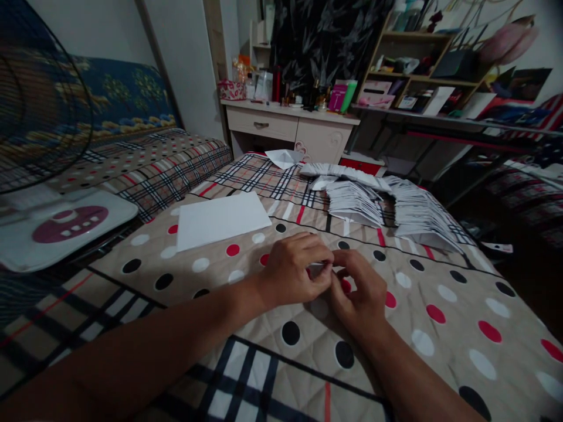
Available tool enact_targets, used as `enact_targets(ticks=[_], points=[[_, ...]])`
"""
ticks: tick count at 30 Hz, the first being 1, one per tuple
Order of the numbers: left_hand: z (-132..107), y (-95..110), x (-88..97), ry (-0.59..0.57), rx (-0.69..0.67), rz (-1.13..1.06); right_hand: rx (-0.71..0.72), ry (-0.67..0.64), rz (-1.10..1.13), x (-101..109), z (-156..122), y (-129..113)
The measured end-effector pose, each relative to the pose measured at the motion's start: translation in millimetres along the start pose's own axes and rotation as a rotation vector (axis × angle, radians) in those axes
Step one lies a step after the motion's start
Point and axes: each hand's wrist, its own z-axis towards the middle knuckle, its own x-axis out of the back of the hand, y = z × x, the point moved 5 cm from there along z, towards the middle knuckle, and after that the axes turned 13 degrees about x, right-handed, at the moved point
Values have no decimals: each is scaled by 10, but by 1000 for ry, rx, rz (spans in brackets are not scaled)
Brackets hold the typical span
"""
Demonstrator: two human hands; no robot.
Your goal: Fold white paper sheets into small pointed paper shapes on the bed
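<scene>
My left hand point(297, 268) is closed in a pinch above the dotted bedspread. Its fingertips meet those of my right hand point(361, 288), whose thumb and forefinger curl together too. Whatever lies between the fingertips, if anything, is too small or hidden to make out. Left of the hands, a white stack of flat paper point(223, 219) lies on the bed. Beyond them sit a bundle of folded white papers point(354, 202) and a larger bundle of folded papers point(420, 214). A single folded paper point(284, 158) rests near the bed's far edge.
The quilted bedspread point(264, 363) covers the bed under both arms. At the left stands a fan point(39, 99) with a white base point(118, 208). A white dresser point(264, 123) with bottles and a shelf unit point(409, 79) stand beyond the bed.
</scene>
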Motion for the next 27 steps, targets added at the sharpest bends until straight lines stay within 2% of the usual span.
enact_targets(ticks=[7,13,22,27], points=[[30,-15,6,-33,38,7,31,16,3,12,25,8],[57,-57,6,-39,52,35,-12,21,26,18,71,8],[46,-56,12,-22,-12,86,-41,18,42,0,63,27],[27,-83,62,38,-58,129,-27,107,30,74,53,33]])
